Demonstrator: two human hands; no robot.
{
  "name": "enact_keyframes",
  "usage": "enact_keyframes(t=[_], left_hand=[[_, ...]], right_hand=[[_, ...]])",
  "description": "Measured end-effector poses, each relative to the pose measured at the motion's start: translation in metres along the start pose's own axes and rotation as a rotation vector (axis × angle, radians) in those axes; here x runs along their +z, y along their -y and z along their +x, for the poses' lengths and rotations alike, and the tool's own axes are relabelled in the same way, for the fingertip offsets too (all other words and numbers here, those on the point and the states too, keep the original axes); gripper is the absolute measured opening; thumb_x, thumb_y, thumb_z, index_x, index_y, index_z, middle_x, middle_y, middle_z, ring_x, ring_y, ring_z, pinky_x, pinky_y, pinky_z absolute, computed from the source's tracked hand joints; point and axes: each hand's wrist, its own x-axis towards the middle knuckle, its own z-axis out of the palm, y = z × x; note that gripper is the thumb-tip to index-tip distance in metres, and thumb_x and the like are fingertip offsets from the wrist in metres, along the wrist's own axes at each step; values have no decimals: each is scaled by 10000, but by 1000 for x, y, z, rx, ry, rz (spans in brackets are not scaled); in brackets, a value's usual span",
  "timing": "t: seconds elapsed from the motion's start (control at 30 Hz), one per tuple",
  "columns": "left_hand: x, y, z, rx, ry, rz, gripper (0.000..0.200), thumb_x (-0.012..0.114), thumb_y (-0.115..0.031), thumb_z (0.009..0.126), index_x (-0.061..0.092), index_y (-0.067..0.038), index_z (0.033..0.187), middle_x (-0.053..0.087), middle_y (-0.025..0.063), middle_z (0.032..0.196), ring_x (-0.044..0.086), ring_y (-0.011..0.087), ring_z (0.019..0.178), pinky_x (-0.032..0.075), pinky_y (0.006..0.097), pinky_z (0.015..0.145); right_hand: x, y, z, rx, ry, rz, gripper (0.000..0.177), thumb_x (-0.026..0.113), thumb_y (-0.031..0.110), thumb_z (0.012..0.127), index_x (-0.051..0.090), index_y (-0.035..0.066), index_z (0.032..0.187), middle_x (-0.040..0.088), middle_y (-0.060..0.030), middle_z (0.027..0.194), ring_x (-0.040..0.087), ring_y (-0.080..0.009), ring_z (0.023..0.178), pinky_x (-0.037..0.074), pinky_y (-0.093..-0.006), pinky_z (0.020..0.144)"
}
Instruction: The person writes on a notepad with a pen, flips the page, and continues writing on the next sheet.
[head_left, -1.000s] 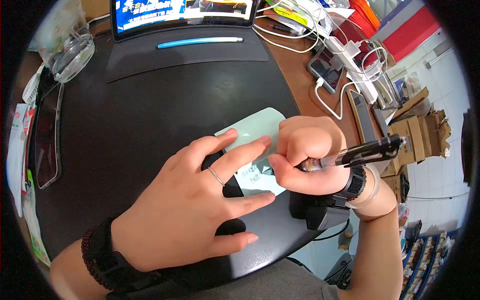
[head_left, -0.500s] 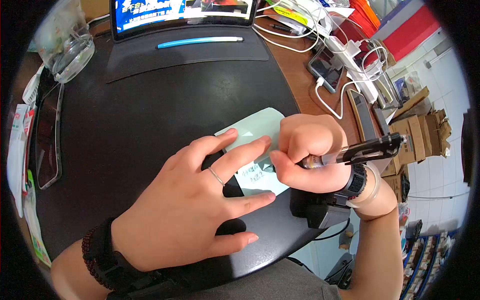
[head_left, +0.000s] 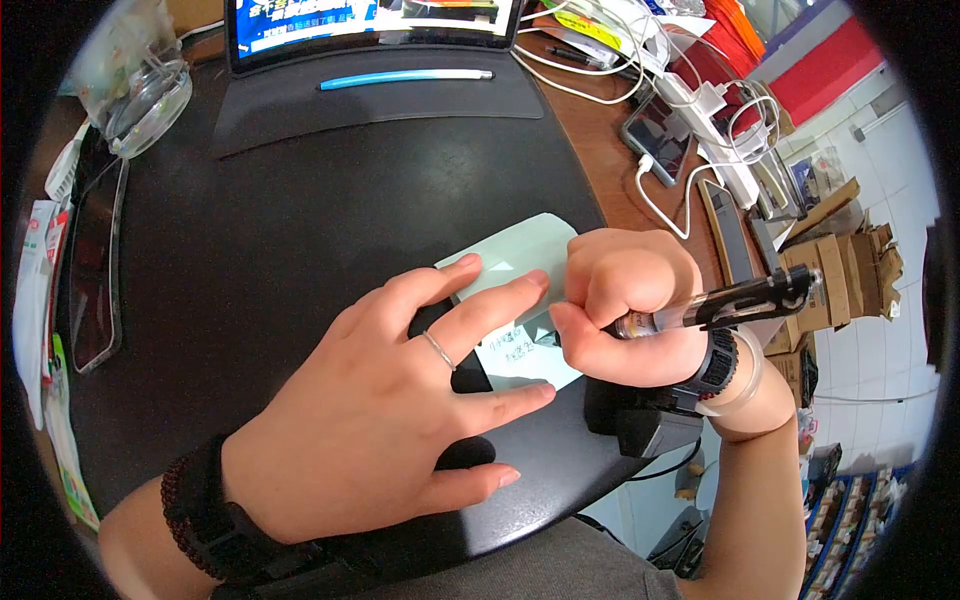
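Note:
A small pale green notepad (head_left: 520, 240) lies on the dark desk, with rows of handwriting on its lower sheet. My left hand (head_left: 385, 410), a ring on one finger, is spread over the desk with several fingertips resting on the pad. At the pad's right side, my right hand (head_left: 635, 305) is closed round a black and clear pen (head_left: 750, 302), whose rear end points right. The writing tip is hidden behind the fingers. A black device (head_left: 650, 425) sits under my right wrist at the desk's edge.
A tablet (head_left: 375, 28) stands at the back, with a blue-white stylus (head_left: 405, 78) before it. A phone (head_left: 98, 265) and clear container (head_left: 150, 110) are at left. On the right are a power strip (head_left: 715, 145), cables, another phone (head_left: 657, 135) and cardboard boxes (head_left: 835, 280).
The view has shifted slightly. My right hand still grips the pen beside the handwriting, and my left hand keeps its spread pose on the pad.

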Motion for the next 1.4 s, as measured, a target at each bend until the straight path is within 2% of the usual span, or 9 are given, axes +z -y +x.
enact_keyframes(t=[0.43,0.7,0.8,1.4], left_hand=[[1,0,0,-3,7,1,445,722,-417,680,673,-286,1102,385,142,1402,379,404,1232,345,475,1009],[0,0,1,-3,21,9,451,718,-427,682,670,-292,1109,372,149,1411,371,400,1236,340,473,1011],[0,0,0,-2,22,19,454,719,-431,679,671,-293,1109,370,150,1413,372,399,1236,338,470,1011],[0,0,0,-7,14,15,448,724,-418,672,673,-297,1101,371,136,1418,368,398,1231,349,465,1002]], right_hand=[[1,-3,-3,-19,-54,-52,227,638,-21,669,450,78,588,461,-34,540,493,-233,495,367,-323,467],[-4,-2,-1,-34,29,3,241,636,-41,655,435,74,588,468,-29,550,491,-216,499,361,-313,468],[-3,-2,-3,-6,-31,-39,235,637,-40,655,443,75,586,474,-27,550,492,-219,501,359,-311,467],[-2,-2,-2,-3,-21,-10,231,631,-36,647,439,71,577,496,-22,556,503,-217,503,363,-318,474]])
